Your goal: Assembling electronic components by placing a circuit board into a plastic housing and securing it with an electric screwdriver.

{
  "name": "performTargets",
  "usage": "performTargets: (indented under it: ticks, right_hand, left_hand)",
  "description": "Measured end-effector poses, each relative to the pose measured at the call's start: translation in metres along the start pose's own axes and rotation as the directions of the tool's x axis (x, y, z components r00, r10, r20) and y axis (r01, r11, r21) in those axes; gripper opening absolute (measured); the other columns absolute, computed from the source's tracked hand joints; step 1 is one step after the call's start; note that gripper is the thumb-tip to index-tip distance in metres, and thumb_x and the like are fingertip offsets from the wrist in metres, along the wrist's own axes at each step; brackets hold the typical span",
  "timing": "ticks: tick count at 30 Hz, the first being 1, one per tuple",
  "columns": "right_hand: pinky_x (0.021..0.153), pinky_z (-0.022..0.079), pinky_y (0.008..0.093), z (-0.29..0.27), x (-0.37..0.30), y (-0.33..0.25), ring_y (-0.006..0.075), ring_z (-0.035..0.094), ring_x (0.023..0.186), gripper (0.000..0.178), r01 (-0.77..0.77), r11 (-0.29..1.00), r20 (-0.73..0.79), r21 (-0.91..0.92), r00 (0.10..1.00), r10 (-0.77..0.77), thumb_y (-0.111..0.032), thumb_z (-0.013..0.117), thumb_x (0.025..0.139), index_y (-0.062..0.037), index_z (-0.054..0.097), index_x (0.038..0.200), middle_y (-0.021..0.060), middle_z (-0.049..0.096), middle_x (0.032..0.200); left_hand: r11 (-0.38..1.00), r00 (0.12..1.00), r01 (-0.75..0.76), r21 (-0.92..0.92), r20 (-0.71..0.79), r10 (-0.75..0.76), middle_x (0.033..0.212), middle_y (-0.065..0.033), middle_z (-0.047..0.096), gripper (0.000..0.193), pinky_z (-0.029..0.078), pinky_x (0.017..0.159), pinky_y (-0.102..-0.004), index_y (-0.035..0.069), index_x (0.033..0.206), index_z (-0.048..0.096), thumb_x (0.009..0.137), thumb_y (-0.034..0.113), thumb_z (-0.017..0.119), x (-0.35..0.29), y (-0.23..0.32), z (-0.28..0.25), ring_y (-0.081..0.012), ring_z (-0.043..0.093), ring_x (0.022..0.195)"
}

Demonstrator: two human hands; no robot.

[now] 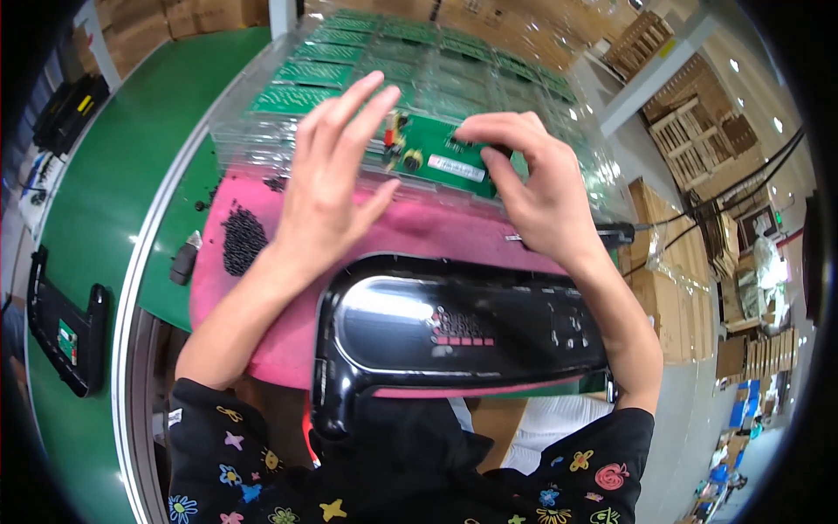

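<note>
A green circuit board point(417, 133) with a white label and small yellow and red parts sits tilted at the near edge of the clear plastic trays. My right hand point(546, 179) pinches its right end between thumb and fingers. Beside the board's left end, my left hand point(327, 188) is open, fingers spread and holding nothing. Closer to me, a glossy black plastic housing point(393, 314) with rows of small slots lies on the pink mat point(436, 223). Several more green boards point(301, 98) fill the tray compartments behind.
Small black screws point(243, 240) lie heaped on the mat's left, near a small black-handled tool point(184, 260). At right is a corded black tool point(615, 234). Another black housing point(65, 332) with a board rests on the green belt point(96, 236). Cardboard boxes point(668, 297) stand at right.
</note>
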State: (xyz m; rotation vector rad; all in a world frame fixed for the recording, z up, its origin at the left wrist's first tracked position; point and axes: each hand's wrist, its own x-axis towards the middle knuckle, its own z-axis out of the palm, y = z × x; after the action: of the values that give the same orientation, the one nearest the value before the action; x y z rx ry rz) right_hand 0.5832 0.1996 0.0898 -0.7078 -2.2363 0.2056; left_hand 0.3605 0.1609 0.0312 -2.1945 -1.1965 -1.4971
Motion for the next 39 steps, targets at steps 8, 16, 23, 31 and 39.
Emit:
performTargets:
  ticks: [8,16,23,31,39]
  right_hand:
    - [0.077,0.051,0.0228,-0.032,-0.078,-0.028,0.0134,0.067,0.088,0.023,-0.235,0.969,-0.018,0.076,0.971,0.237,0.006,0.052,0.096,0.0028,0.061,0.117,0.0126,0.071,0.105]
    - [0.078,0.052,0.0333,-0.057,-0.124,-0.042,0.0257,0.065,0.089,0.041,-0.345,0.936,0.118,0.063,0.934,0.337,-0.011,0.083,0.073,-0.0026,0.064,0.108,0.0116,0.068,0.101]
    - [0.087,0.052,0.0392,-0.051,-0.161,-0.042,0.0307,0.061,0.101,0.061,-0.382,0.917,0.337,0.113,0.883,0.326,-0.027,0.093,0.055,-0.0040,0.064,0.104,0.0096,0.068,0.108]
    - [0.098,0.045,0.0406,-0.035,-0.185,-0.016,0.0311,0.056,0.113,0.059,-0.488,0.863,0.302,0.130,0.849,0.434,-0.020,0.091,0.061,-0.0047,0.063,0.109,0.0101,0.063,0.120]
    - [0.102,0.039,0.0417,-0.024,-0.192,-0.012,0.0312,0.051,0.116,0.056,-0.488,0.871,0.280,0.056,0.845,0.455,-0.013,0.086,0.066,-0.0062,0.062,0.117,0.0093,0.059,0.122]
  left_hand:
    - [0.962,0.929,-0.220,-0.165,0.264,0.258,0.111,-0.0133,0.066,0.067,0.050,0.090,-0.0442,0.000,0.119,0.067,0.057,0.018,0.085,-0.003,0.024,-0.006,-0.0338,0.060,0.104]
    - [0.920,0.874,-0.207,-0.332,0.360,0.327,0.094,-0.0118,0.067,0.060,0.051,0.077,-0.0410,-0.002,0.106,0.070,0.059,0.033,0.084,-0.015,0.031,0.001,-0.0307,0.063,0.087]
    - [0.854,0.666,0.040,-0.519,0.651,0.364,0.085,-0.0094,0.067,0.060,0.053,0.059,-0.0346,0.000,0.102,0.069,0.056,0.032,0.089,-0.027,0.039,0.001,-0.0271,0.065,0.073]
    - [0.933,0.605,0.075,-0.352,0.760,0.238,0.093,-0.0069,0.065,0.059,0.050,0.060,-0.0342,0.003,0.107,0.065,0.061,0.034,0.087,-0.041,0.047,0.011,-0.0256,0.065,0.082]
    - [0.980,0.562,0.055,-0.192,0.817,0.128,0.104,-0.0042,0.061,0.063,0.048,0.061,-0.0351,0.006,0.111,0.064,0.061,0.037,0.086,-0.039,0.058,0.011,-0.0240,0.064,0.091]
